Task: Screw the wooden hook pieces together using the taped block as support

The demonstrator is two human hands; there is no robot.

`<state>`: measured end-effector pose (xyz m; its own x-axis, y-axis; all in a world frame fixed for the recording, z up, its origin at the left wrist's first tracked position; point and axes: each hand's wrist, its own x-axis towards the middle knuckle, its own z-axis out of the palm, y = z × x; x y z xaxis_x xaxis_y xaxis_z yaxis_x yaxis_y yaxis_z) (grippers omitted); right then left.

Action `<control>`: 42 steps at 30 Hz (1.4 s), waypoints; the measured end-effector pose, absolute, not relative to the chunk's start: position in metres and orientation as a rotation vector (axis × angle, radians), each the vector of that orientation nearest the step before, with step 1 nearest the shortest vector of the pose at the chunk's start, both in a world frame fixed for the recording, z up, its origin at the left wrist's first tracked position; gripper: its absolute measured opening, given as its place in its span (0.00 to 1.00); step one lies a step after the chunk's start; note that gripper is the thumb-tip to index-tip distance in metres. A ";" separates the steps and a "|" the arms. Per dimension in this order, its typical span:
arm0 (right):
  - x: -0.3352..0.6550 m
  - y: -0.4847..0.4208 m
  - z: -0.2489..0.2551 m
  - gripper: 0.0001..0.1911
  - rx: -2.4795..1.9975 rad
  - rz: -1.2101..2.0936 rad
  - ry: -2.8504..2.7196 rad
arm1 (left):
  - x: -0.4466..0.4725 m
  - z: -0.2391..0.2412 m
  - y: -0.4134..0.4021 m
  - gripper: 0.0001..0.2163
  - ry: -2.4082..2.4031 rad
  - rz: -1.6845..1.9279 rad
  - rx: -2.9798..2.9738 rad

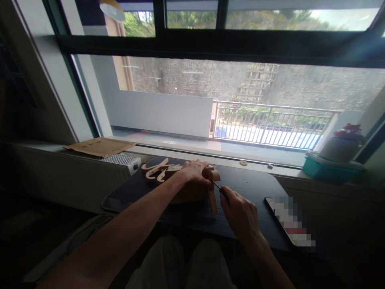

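On the dark table, my left hand [194,170] is wrapped over the right end of a brown wooden assembly [192,192], its fingers curled near a rounded end piece [215,175]. A flat wooden strip [213,202] slants down from that end towards me. My right hand [242,208] grips a screwdriver [223,192] by its black handle. The metal shaft points up and left, with its tip at the assembly beside my left fingers; exact contact is too small to tell. Left of my left hand lie several curved, hook-shaped wooden pieces [153,172].
A phone [287,222] lies at the table's right [252,188]. Behind, the sill holds a brown paper envelope [100,146], a small ring-shaped item [243,163] and a teal box [327,166] with a pale rounded object on it. A white radiator [123,160] stands left.
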<state>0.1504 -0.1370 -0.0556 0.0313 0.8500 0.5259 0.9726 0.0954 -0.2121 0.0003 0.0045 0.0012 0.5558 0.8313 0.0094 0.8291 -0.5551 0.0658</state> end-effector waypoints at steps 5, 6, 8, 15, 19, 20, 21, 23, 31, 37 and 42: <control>0.153 -0.141 -0.048 0.15 -1.731 -0.380 -1.922 | 0.000 0.003 0.004 0.36 1.455 0.057 2.717; 0.154 -0.142 -0.048 0.15 -1.715 -0.423 -1.953 | 0.000 0.003 0.003 0.35 1.454 0.057 2.717; 0.156 -0.142 -0.048 0.14 -1.683 -0.513 -2.005 | 0.000 0.004 0.002 0.34 1.456 0.057 2.717; 0.157 -0.138 -0.055 0.14 -1.652 -0.450 -1.980 | 0.000 0.001 0.003 0.34 1.461 0.069 2.725; 0.154 -0.138 -0.056 0.14 -1.701 -0.279 -1.852 | 0.000 0.000 0.006 0.36 1.464 0.056 2.733; 0.154 -0.138 -0.056 0.14 -1.711 -0.268 -1.834 | 0.000 0.000 0.006 0.36 1.463 0.055 2.737; 0.154 -0.138 -0.055 0.13 -1.716 -0.268 -1.830 | 0.000 0.000 0.006 0.36 1.463 0.056 2.738; 0.155 -0.138 -0.053 0.13 -1.718 -0.286 -1.847 | -0.001 0.000 0.006 0.35 1.457 0.056 2.736; 0.162 -0.140 -0.052 0.15 -1.670 -0.581 -2.032 | 0.001 0.003 0.001 0.34 1.467 0.061 2.716; 0.159 -0.140 -0.053 0.15 -1.714 -0.379 -1.953 | 0.001 0.004 -0.002 0.32 1.480 0.072 2.712; 0.158 -0.140 -0.051 0.15 -1.751 -0.246 -1.881 | 0.000 0.003 0.000 0.32 1.464 0.077 2.721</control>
<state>0.1578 -0.1400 -0.0506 0.0023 0.8623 0.5065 0.9636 0.1335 -0.2318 0.0005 -0.0002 0.0029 0.5505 0.8346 0.0199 0.8320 -0.5505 0.0683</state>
